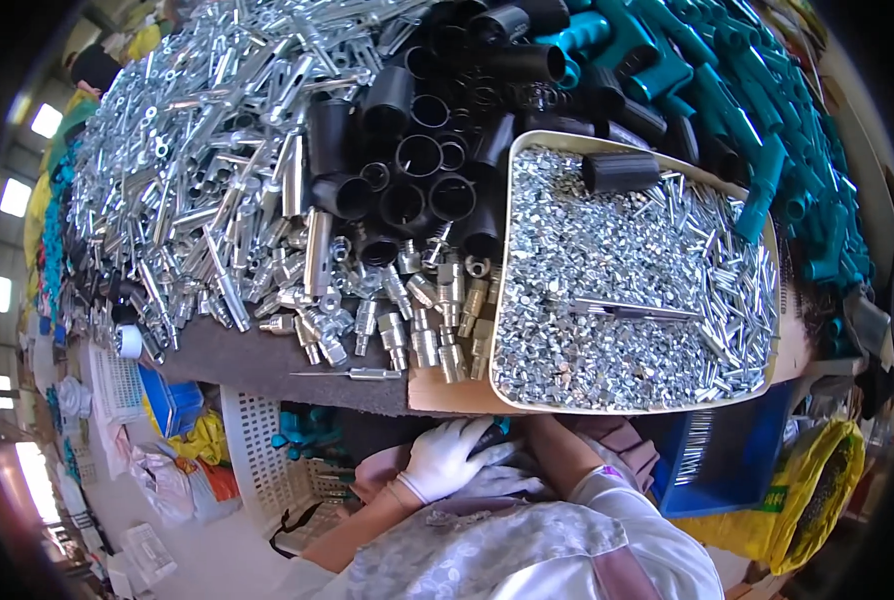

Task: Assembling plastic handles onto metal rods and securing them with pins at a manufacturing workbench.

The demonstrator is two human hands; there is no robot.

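Note:
Both my hands are low in front of my lap, just below the table's front edge. My left hand, in a white glove, has its fingers bent toward the right hand; what they close on is hidden. Against it lies my right hand, in a greyish glove, with its fingers mostly covered. A small bit of teal plastic shows at the table edge by the fingertips; I cannot tell which hand touches it. Above, on the table, lie silver metal fittings and a thin pointed tool.
A cream tray of small metal bits and pins holds a black sleeve and tweezers. Metal rods, black tubes and teal handles heap behind. Below are a white basket, blue bin and yellow sack.

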